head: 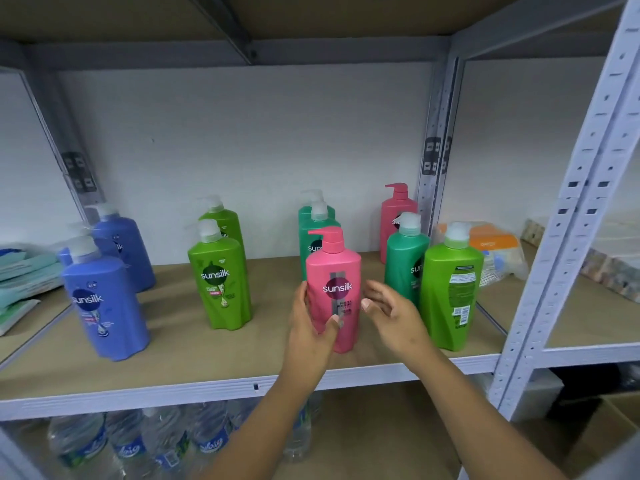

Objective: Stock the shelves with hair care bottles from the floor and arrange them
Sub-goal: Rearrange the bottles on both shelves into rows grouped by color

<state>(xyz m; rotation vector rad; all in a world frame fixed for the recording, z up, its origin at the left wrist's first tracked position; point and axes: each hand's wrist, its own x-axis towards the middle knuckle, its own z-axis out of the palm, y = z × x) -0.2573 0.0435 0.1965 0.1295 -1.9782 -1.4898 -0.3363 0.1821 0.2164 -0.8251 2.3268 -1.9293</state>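
Observation:
A pink pump bottle (334, 271) stands upright near the front of the brown shelf board (194, 355). My left hand (311, 327) grips its lower left side, thumb across the label. Just right of the bottle, my right hand (391, 313) hovers with relaxed fingers, holding nothing. Further bottles stand on the shelf: blue ones (104, 306) at left, two light green (220, 275) left of centre, teal ones (317, 230) behind the pink, another teal (405, 265), a light green one (450, 292) with its back label showing at right, and a second pink (396, 216) at the back.
Grey metal uprights (568, 220) frame the shelf on the right. Packaged goods (491, 251) lie on the neighbouring right shelf, folded packets (24, 271) on the left one. Wrapped water bottles (138, 441) fill the shelf below. A cardboard box (595, 434) sits lower right.

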